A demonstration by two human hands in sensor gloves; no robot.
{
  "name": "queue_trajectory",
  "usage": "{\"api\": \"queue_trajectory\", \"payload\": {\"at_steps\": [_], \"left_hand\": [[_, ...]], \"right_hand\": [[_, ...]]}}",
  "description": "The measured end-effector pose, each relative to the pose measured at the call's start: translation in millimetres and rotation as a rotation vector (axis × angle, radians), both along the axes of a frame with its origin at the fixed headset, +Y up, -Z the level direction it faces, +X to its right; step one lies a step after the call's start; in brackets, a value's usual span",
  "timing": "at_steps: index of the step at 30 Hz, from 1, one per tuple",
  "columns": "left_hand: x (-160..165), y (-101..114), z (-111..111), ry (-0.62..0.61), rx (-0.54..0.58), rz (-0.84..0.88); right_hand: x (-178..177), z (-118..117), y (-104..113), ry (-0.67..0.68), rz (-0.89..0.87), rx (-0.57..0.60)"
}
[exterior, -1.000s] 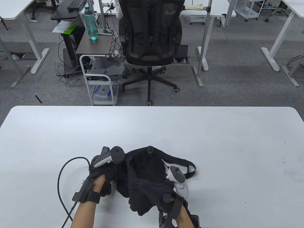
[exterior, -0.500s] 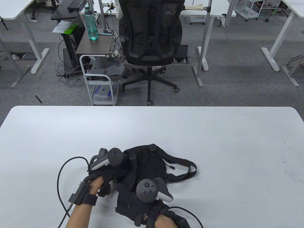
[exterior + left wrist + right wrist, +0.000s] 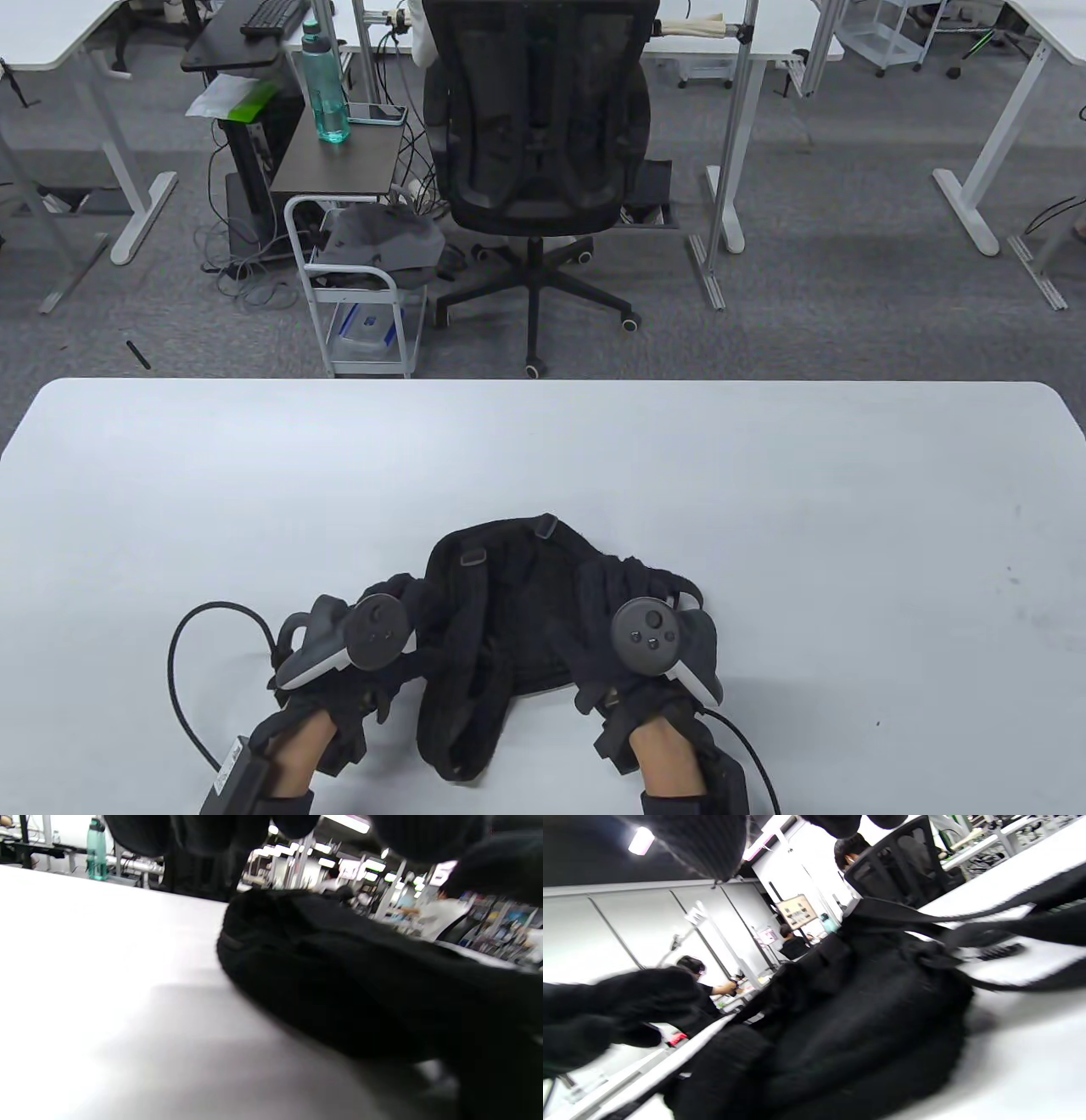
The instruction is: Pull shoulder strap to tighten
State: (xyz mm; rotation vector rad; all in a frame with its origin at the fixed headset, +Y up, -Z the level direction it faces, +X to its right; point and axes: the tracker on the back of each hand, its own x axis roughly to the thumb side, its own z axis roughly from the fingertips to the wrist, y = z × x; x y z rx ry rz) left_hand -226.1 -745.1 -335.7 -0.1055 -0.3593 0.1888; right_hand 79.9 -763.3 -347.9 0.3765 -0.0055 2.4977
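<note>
- Table view: a small black backpack (image 3: 509, 611) lies flat on the white counter (image 3: 764, 526), near its front edge, between the two hands. The left hand (image 3: 356, 654) sits at the bag's left side, fingers on the black fabric there; whether that grip is curled round anything cannot be told under the tracker. The right hand (image 3: 628, 637) lies over the bag's right side, fingers reaching onto the shoulder strap (image 3: 670, 586); the same goes for its grip.
- Left wrist view: blurred gloved fingers (image 3: 140, 834) hang above the counter beside the bag's dark bulk (image 3: 322, 976), holding nothing visible.
- Right wrist view: the bag (image 3: 848, 1018) fills the centre, thin straps (image 3: 988, 914) run to the right, and no closed grip shows.
</note>
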Motion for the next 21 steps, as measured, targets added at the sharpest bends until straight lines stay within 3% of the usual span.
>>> {"api": "queue_trajectory", "payload": {"at_steps": [3, 6, 10, 21], "left_hand": [[2, 1, 9, -0.028, 0.096, -0.002], [4, 1, 14, -0.041, 0.129, -0.180], [5, -5, 12, -0.030, 0.135, -0.358], [-4, -20, 0, -0.012, 0.045, -0.292]], "right_hand": [[1, -4, -11, 0.007, 0.064, -0.037], [-2, -8, -20, 0.023, 0.191, -0.116], [-2, -12, -29, 0.000, 0.218, -0.128], [8, -8, -29, -0.033, 0.102, -0.111]]}}
